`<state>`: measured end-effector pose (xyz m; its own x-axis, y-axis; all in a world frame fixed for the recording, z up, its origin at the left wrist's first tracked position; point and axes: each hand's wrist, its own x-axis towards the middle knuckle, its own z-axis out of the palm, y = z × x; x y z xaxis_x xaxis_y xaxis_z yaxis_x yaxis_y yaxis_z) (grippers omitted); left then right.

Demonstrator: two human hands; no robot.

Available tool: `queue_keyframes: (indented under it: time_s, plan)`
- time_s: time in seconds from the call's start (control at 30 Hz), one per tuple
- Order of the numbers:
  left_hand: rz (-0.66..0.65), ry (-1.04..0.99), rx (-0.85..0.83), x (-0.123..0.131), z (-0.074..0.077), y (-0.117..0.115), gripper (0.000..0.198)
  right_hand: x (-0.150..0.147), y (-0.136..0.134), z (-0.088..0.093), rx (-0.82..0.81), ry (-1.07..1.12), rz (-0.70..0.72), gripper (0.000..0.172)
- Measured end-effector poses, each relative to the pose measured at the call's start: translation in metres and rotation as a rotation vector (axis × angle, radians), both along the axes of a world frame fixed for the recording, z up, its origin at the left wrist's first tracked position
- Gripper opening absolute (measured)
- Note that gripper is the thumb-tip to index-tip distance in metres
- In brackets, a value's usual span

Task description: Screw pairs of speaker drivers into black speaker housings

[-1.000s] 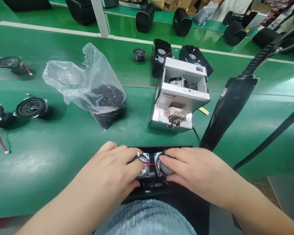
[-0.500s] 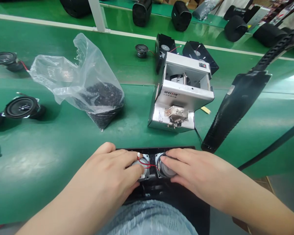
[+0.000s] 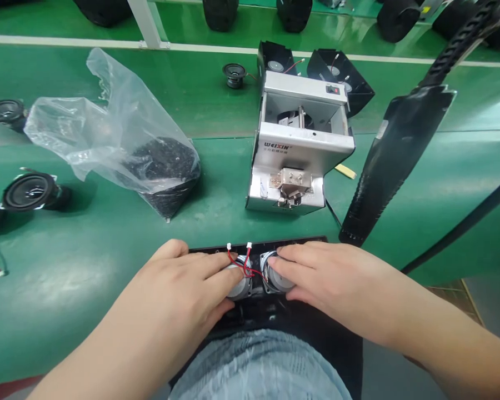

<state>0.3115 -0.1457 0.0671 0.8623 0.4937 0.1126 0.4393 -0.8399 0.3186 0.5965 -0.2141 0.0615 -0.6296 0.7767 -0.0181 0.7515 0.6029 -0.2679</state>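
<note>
Two small speakers lie side by side, backs up, in a black panel [image 3: 256, 248] at the bench's near edge. My left hand [image 3: 187, 283] has its fingers curled round the left speaker [image 3: 240, 288]. On the right speaker [image 3: 275, 280], my right hand [image 3: 323, 269] grips the round magnet, its fingertips hiding part of the rim. Red wires [image 3: 246, 269] cross between the speakers. Two white connectors [image 3: 249, 245] on their ends rest over the panel's far edge. The left palm covers the panel's left end.
Beyond the panel stands a silver WEIXIN screw feeder [image 3: 302, 150]. To its left lies a clear plastic bag [image 3: 162, 166] of small black pieces. Loose speakers [image 3: 31, 191] sit far left. A black strip-like arm [image 3: 395, 161] slants down on the right. Black housings [image 3: 337, 78] stand behind the feeder.
The white connector that lay by my left fingers now rests at the panel's far edge, beside a second one. Both hands keep their hold on the speakers. The view has shifted slightly.
</note>
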Motion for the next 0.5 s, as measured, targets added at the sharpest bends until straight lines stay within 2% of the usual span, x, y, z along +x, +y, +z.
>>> queue_keyframes:
  time_s: [0.27, 0.4, 0.5]
  plan:
    - [-0.014, 0.021, -0.023, 0.0011, 0.0023, 0.0013, 0.024, -0.0005, -0.0012, 0.0020, 0.013, -0.006, -0.003, 0.040]
    - [-0.013, 0.010, -0.019, 0.0002, 0.0015, 0.0009, 0.024, -0.0010, -0.0048, 0.0005, -0.006, -0.027, -0.016, 0.045]
    - [-0.002, 0.000, -0.031, -0.0010, 0.0011, 0.0003, 0.023, -0.0012, -0.0046, 0.0006, -0.016, -0.025, -0.012, 0.038]
